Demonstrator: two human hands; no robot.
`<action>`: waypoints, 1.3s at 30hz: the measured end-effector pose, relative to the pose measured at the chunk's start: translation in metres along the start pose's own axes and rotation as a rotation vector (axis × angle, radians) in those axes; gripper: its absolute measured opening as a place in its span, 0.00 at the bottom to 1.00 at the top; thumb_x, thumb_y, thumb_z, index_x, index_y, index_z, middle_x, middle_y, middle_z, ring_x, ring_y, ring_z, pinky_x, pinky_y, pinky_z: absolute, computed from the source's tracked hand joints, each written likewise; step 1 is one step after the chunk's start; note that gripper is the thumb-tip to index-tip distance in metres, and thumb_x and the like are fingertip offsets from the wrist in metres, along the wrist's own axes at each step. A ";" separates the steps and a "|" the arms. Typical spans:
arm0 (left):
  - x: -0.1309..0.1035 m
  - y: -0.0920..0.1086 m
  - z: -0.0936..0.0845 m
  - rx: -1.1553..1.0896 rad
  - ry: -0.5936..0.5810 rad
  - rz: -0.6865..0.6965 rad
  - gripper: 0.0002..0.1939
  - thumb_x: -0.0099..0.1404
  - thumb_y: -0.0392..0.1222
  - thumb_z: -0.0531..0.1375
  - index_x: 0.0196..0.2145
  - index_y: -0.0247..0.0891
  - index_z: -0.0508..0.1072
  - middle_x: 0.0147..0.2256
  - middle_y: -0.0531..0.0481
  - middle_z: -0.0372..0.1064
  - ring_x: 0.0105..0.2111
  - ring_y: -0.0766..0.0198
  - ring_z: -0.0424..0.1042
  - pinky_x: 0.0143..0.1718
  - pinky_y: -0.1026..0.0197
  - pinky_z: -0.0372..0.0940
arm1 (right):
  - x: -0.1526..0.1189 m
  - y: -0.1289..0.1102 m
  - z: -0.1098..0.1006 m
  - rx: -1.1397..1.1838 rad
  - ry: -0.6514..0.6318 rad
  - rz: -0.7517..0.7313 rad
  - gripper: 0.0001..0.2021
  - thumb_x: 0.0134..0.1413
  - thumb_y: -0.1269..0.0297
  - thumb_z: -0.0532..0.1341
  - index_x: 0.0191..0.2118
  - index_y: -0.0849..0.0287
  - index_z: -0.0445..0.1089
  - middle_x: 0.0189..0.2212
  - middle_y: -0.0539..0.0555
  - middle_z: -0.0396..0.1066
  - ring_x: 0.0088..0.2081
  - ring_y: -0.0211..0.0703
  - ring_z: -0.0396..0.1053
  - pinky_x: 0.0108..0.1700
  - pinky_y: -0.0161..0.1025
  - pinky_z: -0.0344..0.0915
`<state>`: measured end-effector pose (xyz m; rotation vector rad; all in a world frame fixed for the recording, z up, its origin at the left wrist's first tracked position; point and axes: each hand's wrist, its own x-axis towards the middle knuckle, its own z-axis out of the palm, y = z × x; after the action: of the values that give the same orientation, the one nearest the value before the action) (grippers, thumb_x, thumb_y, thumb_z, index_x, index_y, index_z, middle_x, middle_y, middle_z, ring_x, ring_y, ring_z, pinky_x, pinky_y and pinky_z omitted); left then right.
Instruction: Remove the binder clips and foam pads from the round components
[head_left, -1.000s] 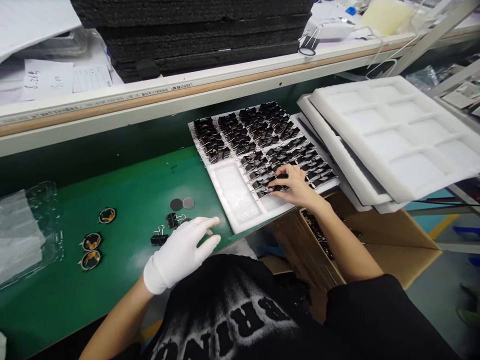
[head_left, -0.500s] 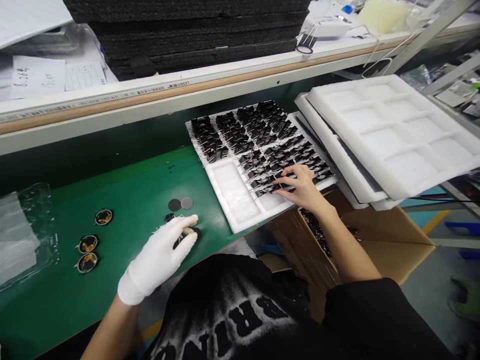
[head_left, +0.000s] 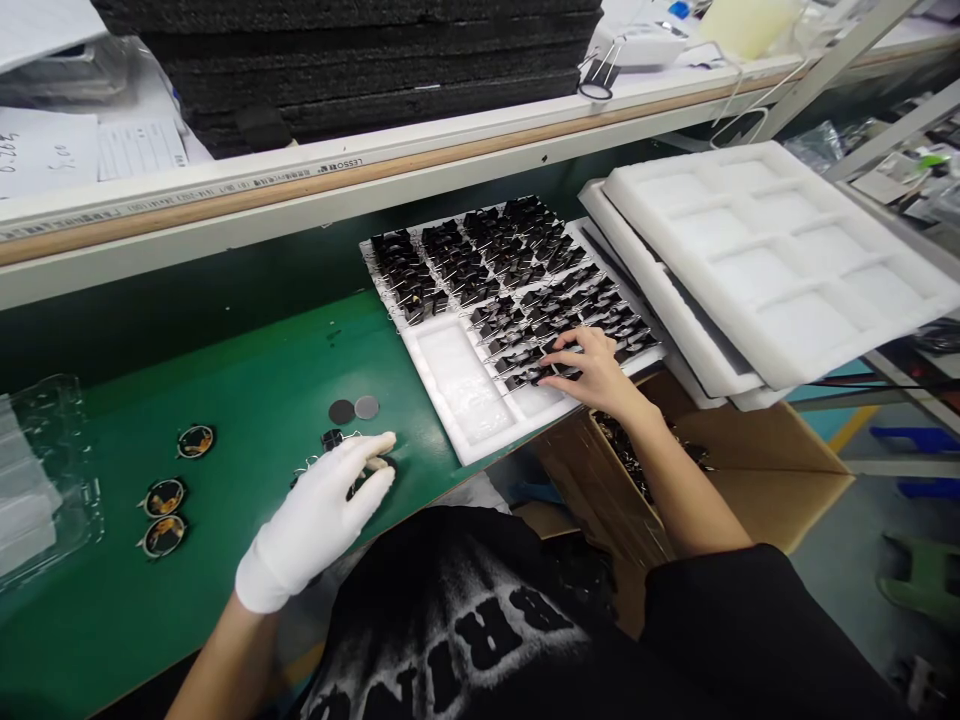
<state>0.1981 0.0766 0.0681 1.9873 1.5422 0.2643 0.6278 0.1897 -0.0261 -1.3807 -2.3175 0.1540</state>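
My left hand (head_left: 322, 515), in a white glove, rests over the green mat (head_left: 262, 370) with thumb and fingers apart. A black binder clip (head_left: 332, 438) lies beside it, and other clips are partly hidden under it. Just beyond are a black disc (head_left: 341, 412) and a grey disc (head_left: 367, 407). My bare right hand (head_left: 592, 370) is at the near side of a white foam tray (head_left: 442, 425) filled with rows of black binder clips (head_left: 465, 260). Its thumb and index finger close around a clip among the others. One front-left compartment of the tray holds no clips.
Three round parts (head_left: 163, 497) lie on the mat at left, near a clear plastic tray (head_left: 75, 450). White foam trays (head_left: 795, 270) are stacked at right, above a cardboard box (head_left: 780, 480). A shelf edge (head_left: 420, 160) with black foam sheets (head_left: 375, 60) spans the back.
The view has shifted slightly, moving the table items a little left. Both hands keep nearly the same pose, the right one still at the clips in the tray.
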 end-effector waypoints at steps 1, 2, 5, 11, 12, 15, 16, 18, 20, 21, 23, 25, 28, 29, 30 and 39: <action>0.000 0.000 0.001 0.000 -0.001 0.000 0.23 0.76 0.53 0.52 0.60 0.43 0.72 0.54 0.48 0.76 0.50 0.59 0.78 0.57 0.54 0.72 | 0.000 0.001 0.001 -0.002 -0.001 0.003 0.09 0.60 0.54 0.70 0.42 0.51 0.80 0.48 0.59 0.69 0.55 0.60 0.63 0.52 0.53 0.55; 0.000 0.000 0.001 0.002 -0.002 0.002 0.23 0.75 0.53 0.52 0.60 0.43 0.72 0.54 0.48 0.76 0.50 0.59 0.78 0.57 0.54 0.72 | -0.001 0.002 0.002 -0.007 0.001 0.007 0.10 0.59 0.53 0.70 0.43 0.52 0.79 0.49 0.59 0.69 0.55 0.60 0.63 0.52 0.53 0.55; -0.003 -0.003 0.001 0.015 0.001 0.009 0.23 0.75 0.53 0.52 0.61 0.42 0.72 0.55 0.47 0.76 0.51 0.58 0.77 0.58 0.53 0.71 | -0.003 -0.002 -0.001 -0.050 0.004 0.036 0.15 0.59 0.52 0.70 0.47 0.54 0.76 0.49 0.60 0.69 0.54 0.60 0.63 0.52 0.52 0.56; -0.021 -0.013 -0.018 0.020 0.188 -0.051 0.22 0.75 0.53 0.53 0.60 0.46 0.74 0.56 0.49 0.76 0.53 0.56 0.77 0.56 0.53 0.72 | 0.009 -0.049 -0.019 -0.017 0.021 -0.073 0.17 0.64 0.52 0.66 0.53 0.54 0.70 0.50 0.61 0.69 0.54 0.58 0.65 0.52 0.51 0.57; -0.024 -0.017 -0.022 0.016 0.286 -0.090 0.21 0.75 0.52 0.53 0.60 0.46 0.74 0.55 0.49 0.76 0.54 0.56 0.76 0.57 0.52 0.71 | 0.014 -0.062 -0.020 -0.003 0.026 -0.103 0.13 0.67 0.55 0.64 0.51 0.54 0.70 0.50 0.60 0.70 0.53 0.56 0.66 0.52 0.50 0.57; -0.033 -0.040 -0.030 0.072 0.740 -0.247 0.21 0.76 0.47 0.51 0.59 0.41 0.74 0.55 0.44 0.76 0.58 0.55 0.74 0.63 0.49 0.67 | 0.031 -0.101 -0.016 -0.002 0.025 -0.247 0.05 0.70 0.63 0.61 0.48 0.55 0.69 0.47 0.59 0.73 0.51 0.53 0.68 0.51 0.49 0.57; -0.036 -0.052 -0.031 0.125 0.897 -0.300 0.21 0.76 0.46 0.50 0.58 0.38 0.74 0.55 0.42 0.75 0.59 0.54 0.72 0.65 0.47 0.65 | 0.036 -0.114 -0.013 -0.002 0.013 -0.311 0.05 0.70 0.65 0.60 0.48 0.56 0.69 0.46 0.58 0.74 0.50 0.52 0.68 0.50 0.49 0.57; -0.046 -0.080 -0.030 0.260 1.097 -0.417 0.21 0.76 0.44 0.49 0.56 0.33 0.75 0.56 0.35 0.73 0.62 0.51 0.69 0.66 0.45 0.62 | 0.046 -0.138 -0.001 0.005 -0.059 -0.439 0.06 0.71 0.66 0.59 0.50 0.57 0.69 0.46 0.59 0.74 0.48 0.52 0.70 0.49 0.48 0.58; -0.059 -0.108 -0.024 0.369 1.149 -0.602 0.22 0.74 0.44 0.50 0.56 0.28 0.73 0.58 0.29 0.69 0.64 0.46 0.65 0.67 0.41 0.60 | 0.055 -0.159 0.014 0.005 -0.173 -0.533 0.08 0.71 0.66 0.58 0.52 0.58 0.70 0.47 0.60 0.75 0.46 0.52 0.70 0.47 0.47 0.60; -0.067 -0.119 -0.020 0.407 1.146 -0.719 0.24 0.73 0.46 0.52 0.58 0.27 0.72 0.60 0.27 0.67 0.65 0.43 0.63 0.67 0.39 0.59 | 0.060 -0.169 0.023 -0.007 -0.225 -0.563 0.09 0.71 0.67 0.58 0.53 0.59 0.70 0.47 0.60 0.75 0.45 0.52 0.71 0.46 0.47 0.60; -0.082 -0.134 -0.010 0.444 1.063 -0.921 0.33 0.69 0.54 0.57 0.63 0.27 0.68 0.63 0.26 0.63 0.65 0.37 0.61 0.65 0.35 0.60 | 0.070 -0.186 0.041 -0.050 -0.286 -0.592 0.13 0.70 0.68 0.58 0.56 0.61 0.69 0.49 0.62 0.74 0.45 0.54 0.71 0.44 0.48 0.62; -0.092 -0.141 -0.002 0.434 0.890 -1.023 0.45 0.63 0.62 0.62 0.68 0.31 0.62 0.66 0.28 0.60 0.63 0.32 0.62 0.61 0.33 0.63 | 0.083 -0.199 0.059 -0.089 -0.312 -0.599 0.17 0.68 0.69 0.58 0.60 0.64 0.67 0.51 0.65 0.73 0.46 0.57 0.72 0.43 0.49 0.64; -0.098 -0.145 -0.002 0.389 0.719 -1.067 0.53 0.59 0.65 0.65 0.72 0.33 0.55 0.66 0.29 0.61 0.59 0.30 0.66 0.56 0.34 0.66 | 0.107 -0.212 0.083 -0.089 -0.385 -0.590 0.20 0.65 0.67 0.62 0.60 0.66 0.67 0.53 0.68 0.72 0.48 0.60 0.72 0.44 0.50 0.67; -0.098 -0.147 -0.005 0.374 0.712 -1.068 0.51 0.59 0.65 0.64 0.71 0.34 0.56 0.65 0.29 0.63 0.58 0.31 0.67 0.55 0.35 0.66 | 0.114 -0.214 0.089 -0.077 -0.419 -0.580 0.19 0.64 0.66 0.64 0.58 0.66 0.69 0.52 0.68 0.72 0.47 0.61 0.73 0.44 0.50 0.68; -0.098 -0.149 -0.008 0.358 0.716 -1.062 0.49 0.60 0.64 0.64 0.70 0.34 0.58 0.63 0.30 0.66 0.57 0.32 0.69 0.55 0.36 0.66 | 0.121 -0.216 0.094 -0.057 -0.450 -0.569 0.16 0.64 0.65 0.64 0.55 0.66 0.71 0.50 0.68 0.72 0.47 0.60 0.73 0.44 0.50 0.69; -0.110 -0.153 0.000 0.362 0.743 -0.974 0.47 0.59 0.62 0.66 0.68 0.32 0.62 0.61 0.29 0.67 0.59 0.37 0.68 0.58 0.41 0.65 | 0.124 -0.198 0.103 0.518 -0.448 -0.232 0.12 0.60 0.63 0.64 0.49 0.58 0.72 0.40 0.58 0.76 0.38 0.49 0.76 0.41 0.47 0.73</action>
<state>0.0406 -0.0036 0.0038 1.1404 2.9959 0.3367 0.3731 0.2105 -0.0190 -0.8720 -2.5043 1.0005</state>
